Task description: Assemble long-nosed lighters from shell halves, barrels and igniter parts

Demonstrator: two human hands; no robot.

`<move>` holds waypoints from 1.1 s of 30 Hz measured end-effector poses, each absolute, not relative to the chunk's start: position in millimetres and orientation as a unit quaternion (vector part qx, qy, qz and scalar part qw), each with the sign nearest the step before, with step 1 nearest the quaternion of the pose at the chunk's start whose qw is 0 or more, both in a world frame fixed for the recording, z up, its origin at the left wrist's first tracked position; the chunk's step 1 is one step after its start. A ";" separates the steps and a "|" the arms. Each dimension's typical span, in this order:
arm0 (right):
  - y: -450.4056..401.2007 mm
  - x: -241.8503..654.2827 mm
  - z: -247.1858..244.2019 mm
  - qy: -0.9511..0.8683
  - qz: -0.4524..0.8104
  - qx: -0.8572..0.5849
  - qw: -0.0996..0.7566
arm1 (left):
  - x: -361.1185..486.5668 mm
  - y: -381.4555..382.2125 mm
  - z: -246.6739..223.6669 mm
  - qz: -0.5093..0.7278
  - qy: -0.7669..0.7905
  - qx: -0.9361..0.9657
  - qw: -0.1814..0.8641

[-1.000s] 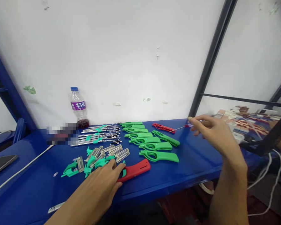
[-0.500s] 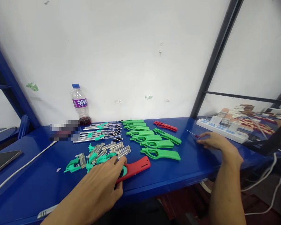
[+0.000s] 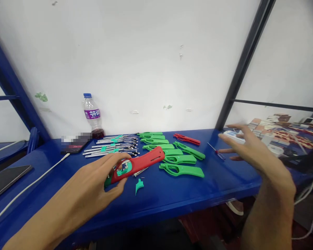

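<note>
My left hand (image 3: 104, 173) is closed around a red lighter casing (image 3: 148, 159), held tilted just above the blue table, with teal showing in its opening. Below it lies a small teal trigger (image 3: 139, 186). The casing and hand hide most of a pile of clear and teal lighter parts. My right hand (image 3: 246, 146) hovers over the table's right side, holding nothing, fingers apart. Close to its fingertips is a small screwdriver (image 3: 220, 155) with a clear handle. Several green lighter casings (image 3: 184, 171) lie in the middle, and another red casing (image 3: 187, 139) behind them.
Several metal lighter tubes (image 3: 94, 152) with wires lie at the back left. Beside them stand a drink bottle (image 3: 93, 118) and a phone on a white cable (image 3: 28, 189). A dark flat device (image 3: 7, 180) is at far left. A white power strip (image 3: 275, 150) sits behind my right hand.
My left hand has raised the red casing and drawn it left, uncovering the teal trigger. My right hand has come away from the screwdriver, rising to the right with fingers spread.
</note>
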State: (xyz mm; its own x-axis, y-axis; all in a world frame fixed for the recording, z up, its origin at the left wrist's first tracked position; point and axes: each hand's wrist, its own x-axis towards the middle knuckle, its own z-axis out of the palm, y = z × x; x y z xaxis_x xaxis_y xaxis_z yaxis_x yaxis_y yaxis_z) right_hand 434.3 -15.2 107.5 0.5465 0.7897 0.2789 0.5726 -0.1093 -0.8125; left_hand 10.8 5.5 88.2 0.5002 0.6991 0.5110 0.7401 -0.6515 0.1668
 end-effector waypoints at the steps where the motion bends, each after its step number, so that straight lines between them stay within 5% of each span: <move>1: -16.6 417.3 112.4 -0.480 0.124 -0.721 0.484 | 10.4 5.6 89.7 -0.294 -0.396 -0.869 0.041; 9: -0.5 325.5 110.3 -0.719 0.395 -0.459 0.342 | 24.4 4.5 94.4 -0.405 -0.276 -0.862 0.130; 15: 23.6 305.1 95.2 -0.669 0.612 -0.249 0.340 | 21.8 12.9 93.6 -0.438 -0.262 -0.846 0.154; 20: 35.4 302.9 85.9 -0.617 0.730 -0.151 0.252 | 27.9 20.8 81.0 -0.460 -0.209 -0.845 0.176; 33: 30.8 309.5 90.5 -0.638 0.632 -0.237 0.371 | 5.3 38.7 82.4 -0.407 -0.234 -0.832 0.297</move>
